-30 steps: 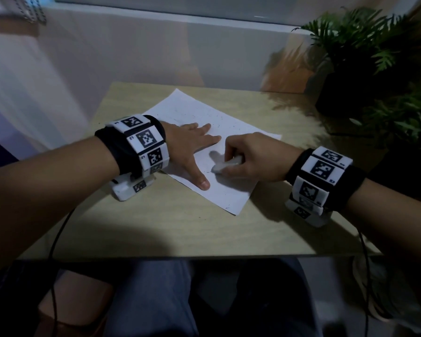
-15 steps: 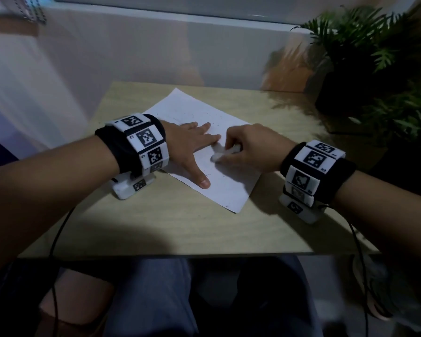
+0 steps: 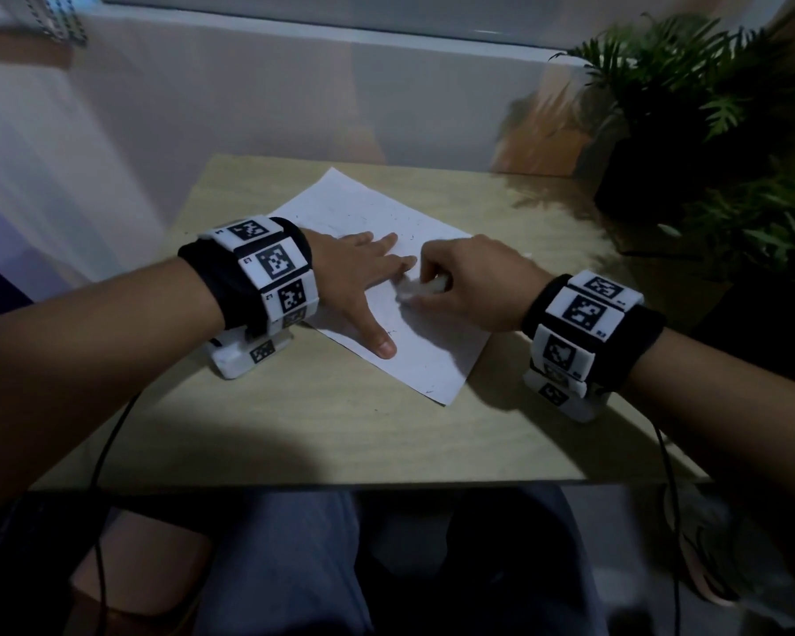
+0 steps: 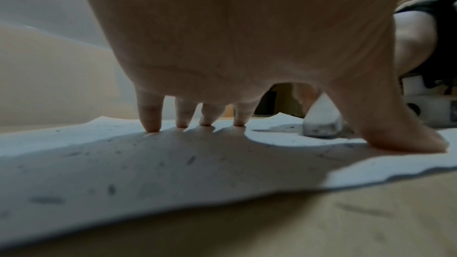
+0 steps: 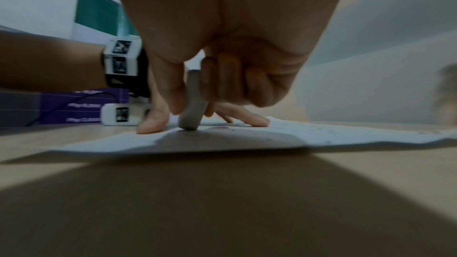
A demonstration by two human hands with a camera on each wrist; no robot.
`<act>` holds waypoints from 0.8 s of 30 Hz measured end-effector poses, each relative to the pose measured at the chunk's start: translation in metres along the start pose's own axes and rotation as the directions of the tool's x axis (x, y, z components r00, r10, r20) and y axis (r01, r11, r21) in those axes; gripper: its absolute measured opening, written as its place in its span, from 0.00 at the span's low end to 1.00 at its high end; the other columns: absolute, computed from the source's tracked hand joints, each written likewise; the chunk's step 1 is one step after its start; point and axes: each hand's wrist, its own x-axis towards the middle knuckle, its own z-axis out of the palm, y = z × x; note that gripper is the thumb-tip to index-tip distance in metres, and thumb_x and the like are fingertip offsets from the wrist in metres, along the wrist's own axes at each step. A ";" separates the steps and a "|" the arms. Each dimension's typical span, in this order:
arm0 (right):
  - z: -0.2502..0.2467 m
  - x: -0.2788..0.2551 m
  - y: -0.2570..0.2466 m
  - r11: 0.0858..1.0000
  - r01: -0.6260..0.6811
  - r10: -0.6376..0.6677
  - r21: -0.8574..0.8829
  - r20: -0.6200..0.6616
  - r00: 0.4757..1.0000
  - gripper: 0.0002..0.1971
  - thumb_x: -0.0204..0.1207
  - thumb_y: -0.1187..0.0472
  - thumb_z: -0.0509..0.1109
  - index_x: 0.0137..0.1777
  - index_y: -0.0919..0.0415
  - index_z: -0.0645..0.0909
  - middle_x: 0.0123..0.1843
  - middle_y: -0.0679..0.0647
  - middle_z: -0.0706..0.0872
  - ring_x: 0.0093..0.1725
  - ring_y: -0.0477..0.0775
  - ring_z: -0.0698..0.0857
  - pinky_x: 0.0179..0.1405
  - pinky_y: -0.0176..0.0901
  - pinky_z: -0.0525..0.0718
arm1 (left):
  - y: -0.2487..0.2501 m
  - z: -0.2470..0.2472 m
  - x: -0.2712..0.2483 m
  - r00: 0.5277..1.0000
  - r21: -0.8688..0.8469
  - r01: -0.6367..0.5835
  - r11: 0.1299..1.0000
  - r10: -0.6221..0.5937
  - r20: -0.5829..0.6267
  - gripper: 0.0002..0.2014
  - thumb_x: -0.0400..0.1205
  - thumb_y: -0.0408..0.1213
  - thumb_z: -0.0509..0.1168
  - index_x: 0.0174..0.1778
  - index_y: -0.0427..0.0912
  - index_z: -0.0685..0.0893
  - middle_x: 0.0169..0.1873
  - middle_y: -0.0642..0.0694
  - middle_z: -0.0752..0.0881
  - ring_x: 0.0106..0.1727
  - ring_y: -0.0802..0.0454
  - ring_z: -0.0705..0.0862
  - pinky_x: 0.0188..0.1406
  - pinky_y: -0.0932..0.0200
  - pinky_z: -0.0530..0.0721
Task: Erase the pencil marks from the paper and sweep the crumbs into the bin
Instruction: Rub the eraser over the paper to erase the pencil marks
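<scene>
A white sheet of paper (image 3: 428,355) lies at an angle on the wooden table (image 3: 322,424), flecked with dark eraser crumbs and faint pencil marks. My left hand (image 3: 363,277) presses flat on the paper with fingers spread, seen from below in the left wrist view as fingertips (image 4: 151,124) on the paper (image 4: 123,173). My right hand (image 3: 469,286) grips a white eraser (image 3: 421,286) whose lower end touches the sheet just right of the left fingers. In the right wrist view the eraser (image 5: 194,103) stands nearly upright between thumb and curled fingers on the paper (image 5: 346,134). No bin shows.
Potted green plants (image 3: 689,112) stand at the table's back right. A pale wall (image 3: 249,94) runs behind the table. Cables hang from both wristbands over the front edge. Purple boxes (image 5: 64,106) lie to the left in the right wrist view.
My right hand has slid the eraser away from me and leftward across the paper, up beside the left fingertips. The left hand has stayed pressed in place.
</scene>
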 end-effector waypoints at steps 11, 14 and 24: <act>-0.001 0.004 0.007 0.994 -0.081 0.076 -0.073 -0.075 0.994 0.19 0.75 0.36 0.68 0.40 0.52 0.75 0.35 0.46 0.80 0.38 0.55 0.80 0.33 0.46 0.69 | 0.000 0.001 0.000 1.000 0.028 0.012 1.000 -0.012 0.005 0.72 0.52 0.87 0.61 0.88 0.62 0.33 0.88 0.53 0.31 0.89 0.47 0.34 0.87 0.31 0.45; -0.002 -0.004 -0.002 0.994 0.036 -0.046 0.101 0.107 0.993 0.17 0.73 0.36 0.74 0.42 0.49 0.78 0.36 0.43 0.81 0.37 0.43 0.79 0.35 0.42 0.73 | -0.001 0.002 0.001 1.000 -0.008 0.002 1.000 -0.002 0.003 0.72 0.50 0.88 0.61 0.88 0.64 0.37 0.88 0.53 0.32 0.89 0.48 0.34 0.87 0.33 0.45; -0.007 0.004 0.019 0.993 -0.114 0.112 -0.040 -0.050 0.992 0.21 0.77 0.35 0.66 0.41 0.54 0.77 0.36 0.50 0.82 0.38 0.57 0.80 0.36 0.49 0.76 | 0.001 0.001 -0.001 1.000 0.033 0.011 0.999 -0.011 -0.001 0.72 0.53 0.86 0.60 0.87 0.61 0.32 0.87 0.54 0.30 0.89 0.48 0.33 0.87 0.34 0.43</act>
